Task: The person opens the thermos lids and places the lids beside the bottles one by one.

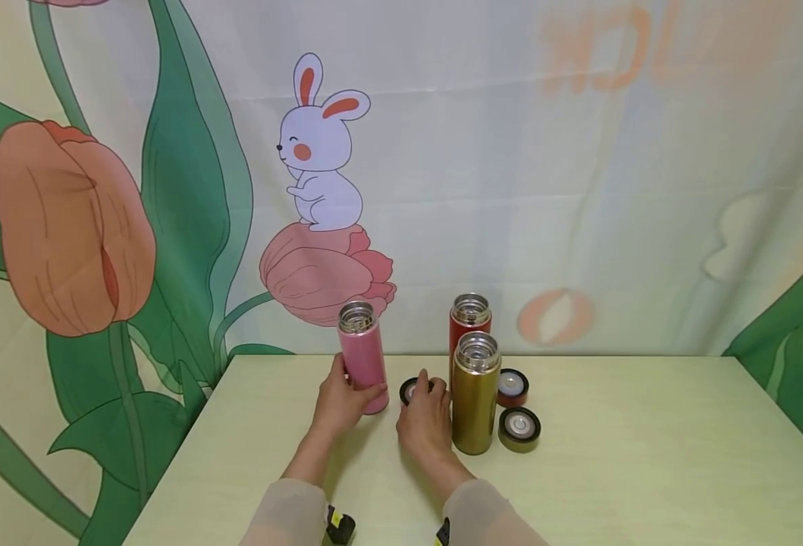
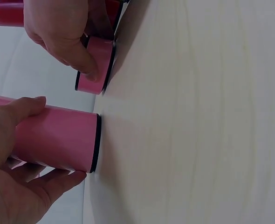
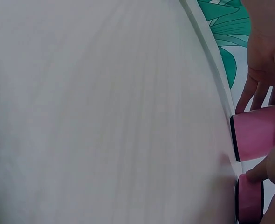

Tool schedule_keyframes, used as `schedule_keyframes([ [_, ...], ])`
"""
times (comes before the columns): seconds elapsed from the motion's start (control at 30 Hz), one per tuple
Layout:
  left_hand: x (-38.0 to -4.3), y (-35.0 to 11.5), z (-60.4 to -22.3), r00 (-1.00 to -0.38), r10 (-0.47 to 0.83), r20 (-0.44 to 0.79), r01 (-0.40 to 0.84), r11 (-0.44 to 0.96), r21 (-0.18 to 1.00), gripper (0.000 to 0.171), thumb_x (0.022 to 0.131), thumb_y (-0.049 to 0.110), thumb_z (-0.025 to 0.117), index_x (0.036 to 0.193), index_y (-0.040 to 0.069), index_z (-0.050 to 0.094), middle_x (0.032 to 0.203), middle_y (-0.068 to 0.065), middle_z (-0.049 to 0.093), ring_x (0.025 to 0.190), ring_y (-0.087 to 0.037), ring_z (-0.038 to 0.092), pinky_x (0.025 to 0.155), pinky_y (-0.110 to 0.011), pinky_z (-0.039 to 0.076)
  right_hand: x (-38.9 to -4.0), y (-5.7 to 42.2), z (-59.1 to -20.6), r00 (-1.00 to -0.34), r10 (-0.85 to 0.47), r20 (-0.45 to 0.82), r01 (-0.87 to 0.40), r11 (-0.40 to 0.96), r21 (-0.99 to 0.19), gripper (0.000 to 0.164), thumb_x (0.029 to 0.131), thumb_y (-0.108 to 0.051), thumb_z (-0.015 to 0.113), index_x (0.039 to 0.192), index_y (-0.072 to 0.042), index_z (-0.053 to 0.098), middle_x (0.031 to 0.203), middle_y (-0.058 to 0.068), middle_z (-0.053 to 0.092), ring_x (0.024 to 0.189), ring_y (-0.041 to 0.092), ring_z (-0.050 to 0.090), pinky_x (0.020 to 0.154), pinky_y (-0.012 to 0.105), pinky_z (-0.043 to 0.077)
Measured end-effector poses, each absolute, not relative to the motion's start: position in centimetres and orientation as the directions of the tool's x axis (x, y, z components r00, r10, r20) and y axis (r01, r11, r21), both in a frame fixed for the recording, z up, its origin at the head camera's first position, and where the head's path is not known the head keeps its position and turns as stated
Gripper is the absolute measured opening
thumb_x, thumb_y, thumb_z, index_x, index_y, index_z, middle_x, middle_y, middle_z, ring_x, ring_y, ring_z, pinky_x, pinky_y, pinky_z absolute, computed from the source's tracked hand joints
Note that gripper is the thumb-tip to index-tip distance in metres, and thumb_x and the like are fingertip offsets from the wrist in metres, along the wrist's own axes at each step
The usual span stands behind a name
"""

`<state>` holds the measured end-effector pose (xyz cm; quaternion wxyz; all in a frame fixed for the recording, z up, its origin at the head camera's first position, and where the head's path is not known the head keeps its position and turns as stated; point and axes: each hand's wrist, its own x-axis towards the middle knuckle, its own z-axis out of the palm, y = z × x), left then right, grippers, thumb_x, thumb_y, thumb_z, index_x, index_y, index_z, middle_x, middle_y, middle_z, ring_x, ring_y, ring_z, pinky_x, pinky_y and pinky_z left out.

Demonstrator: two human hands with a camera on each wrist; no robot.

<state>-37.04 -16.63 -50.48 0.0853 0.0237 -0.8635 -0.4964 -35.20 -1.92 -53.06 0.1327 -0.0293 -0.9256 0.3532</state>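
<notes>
My left hand (image 1: 342, 402) grips a pink thermos bottle (image 1: 362, 345) low on its body, the thumb across the front. The bottle is upright and lidless, its steel mouth bare, its black-rimmed base (image 2: 96, 143) at the tabletop. Just to the right, my right hand (image 1: 428, 425) holds a short pink lid (image 2: 99, 53) down at the table, a thumb against its side. In the head view the lid's inner side faces up, and the fingers partly cover it. The right wrist view shows the lid (image 3: 250, 200) close beside the bottle (image 3: 258, 133), apart from it.
A gold thermos bottle (image 1: 475, 409) stands lidless right beside my right hand, with a red one (image 1: 461, 326) behind it. Their two lids (image 1: 512, 387) lie inner side up to the right. The pale wooden table (image 1: 647, 440) ends at a printed curtain (image 1: 647, 227).
</notes>
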Motion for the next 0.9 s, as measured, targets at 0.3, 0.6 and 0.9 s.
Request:
schedule_keyframes([
  [0.3,-37.3,-15.9,-50.8,-0.990,-0.078,0.120,0.066,0.494,0.867,0.081,0.088,0.021,0.084,0.150,0.004,0.035,0.148,-0.023,0.056,0.136,-0.040,0.057,0.113,-0.054,0.047,-35.1,-1.7,-53.3,-0.963,0.145,0.227,-0.042,0.750,-0.660,0.071,0.092,-0.012,0.075,0.154,-0.006,0.042,0.143,0.028,0.046,0.134,0.045,0.047,0.104,0.054,0.051],
  [0.6,-36.9,-16.3,-51.1,-0.992,-0.070,0.106,0.060,0.479,0.876,0.093,0.088,0.024,0.083,0.158,0.005,0.025,0.156,-0.025,0.046,0.140,-0.046,0.052,0.113,-0.058,0.046,-34.1,-1.7,-53.2,-0.972,0.058,0.226,-0.094,0.788,-0.608,0.078,0.091,-0.012,0.074,0.158,-0.004,0.034,0.158,0.031,0.030,0.150,0.047,0.032,0.111,0.056,0.048],
  [0.9,-35.5,-17.4,-50.8,-0.985,-0.077,0.157,0.094,0.521,0.848,0.090,0.089,0.028,0.082,0.158,0.005,0.029,0.160,-0.023,0.042,0.143,-0.048,0.046,0.114,-0.060,0.044,-32.6,-2.0,-53.2,-0.977,-0.043,0.207,-0.153,0.821,-0.550,0.083,0.088,-0.012,0.073,0.160,-0.004,0.032,0.163,0.030,0.025,0.153,0.049,0.026,0.118,0.055,0.040],
])
